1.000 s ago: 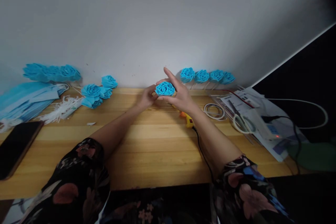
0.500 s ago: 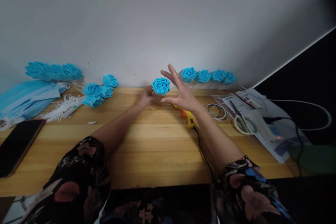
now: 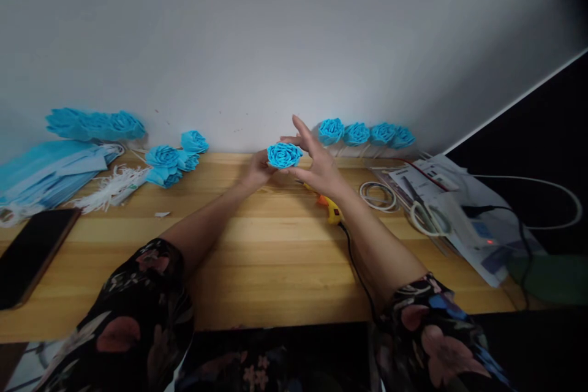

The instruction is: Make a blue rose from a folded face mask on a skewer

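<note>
A blue flower [image 3: 285, 155] with layered petals faces the camera above the back of the wooden table. My left hand [image 3: 258, 171] grips it from the left and behind, its fingertips partly hidden by the petals. At its right side, my right hand [image 3: 318, 165] touches the petals with thumb and a finger, while the index finger points up. Under my right wrist lies a yellow glue gun [image 3: 334, 211], its black cord running toward the front edge.
Several blue flowers [image 3: 357, 133] lean on the wall at right, others [image 3: 163, 165] at left. Masks [image 3: 50, 171], white strips [image 3: 110, 188] and a phone [image 3: 34, 257] lie left. Coiled wire [image 3: 377, 196], scissors [image 3: 420, 202] and a power strip [image 3: 466, 220] on papers are at right.
My right hand's thumb and fingers have closed in on the flower from the right, touching its petals. The flower has shifted slightly right and tilted.
</note>
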`<action>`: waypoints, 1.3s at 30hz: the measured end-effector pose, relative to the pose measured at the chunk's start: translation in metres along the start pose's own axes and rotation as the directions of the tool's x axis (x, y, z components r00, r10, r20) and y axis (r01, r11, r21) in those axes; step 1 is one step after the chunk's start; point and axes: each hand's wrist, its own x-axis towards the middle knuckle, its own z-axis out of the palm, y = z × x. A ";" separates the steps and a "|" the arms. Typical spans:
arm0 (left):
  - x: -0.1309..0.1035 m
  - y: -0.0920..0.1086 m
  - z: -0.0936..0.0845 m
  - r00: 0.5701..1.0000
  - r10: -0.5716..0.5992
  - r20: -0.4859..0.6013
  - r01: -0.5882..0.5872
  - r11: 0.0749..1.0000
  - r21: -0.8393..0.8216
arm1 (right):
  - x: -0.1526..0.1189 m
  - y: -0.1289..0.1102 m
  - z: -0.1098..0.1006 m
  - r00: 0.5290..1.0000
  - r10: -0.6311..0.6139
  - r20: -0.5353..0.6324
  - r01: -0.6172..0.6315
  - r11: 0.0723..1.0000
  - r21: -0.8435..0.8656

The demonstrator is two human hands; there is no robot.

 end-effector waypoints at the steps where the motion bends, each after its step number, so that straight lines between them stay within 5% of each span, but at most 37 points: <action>1: 0.000 0.000 -0.001 1.000 -0.002 -0.003 0.002 1.000 -0.005 | 0.001 -0.002 -0.001 1.000 -0.007 0.006 0.007 1.000 -0.003; 6: 0.003 -0.005 -0.009 0.992 -0.057 -0.109 0.061 0.998 0.033 | -0.003 -0.009 -0.019 0.999 -0.030 -0.041 0.028 0.998 -0.049; 10: 0.009 -0.007 -0.015 0.974 -0.049 -0.222 0.075 0.991 0.108 | -0.036 0.004 -0.045 0.981 0.006 -0.193 -0.023 0.996 -0.084; 16: 0.013 -0.002 -0.019 0.977 -0.013 -0.212 0.045 0.988 0.146 | -0.109 0.034 -0.062 0.896 0.126 -0.425 -0.171 0.983 -0.069; 21: 0.024 -0.002 -0.011 0.987 -0.048 -0.156 0.082 0.972 0.221 | -0.128 0.047 -0.056 0.834 0.189 -0.518 -0.244 0.969 -0.039; 26: 0.055 0.006 0.006 0.986 -0.085 -0.143 0.142 0.877 0.458 | -0.127 0.054 -0.045 0.844 0.176 -0.507 -0.228 0.973 -0.040; 31: 0.072 0.018 0.030 0.983 -0.174 -0.055 0.158 0.658 0.736 | -0.134 0.053 -0.041 0.864 0.197 -0.464 -0.246 0.968 -0.047; 39: 0.065 0.006 0.038 0.956 -0.281 -0.087 0.243 0.586 0.773 | -0.138 0.046 -0.042 0.878 0.217 -0.427 -0.261 0.964 -0.046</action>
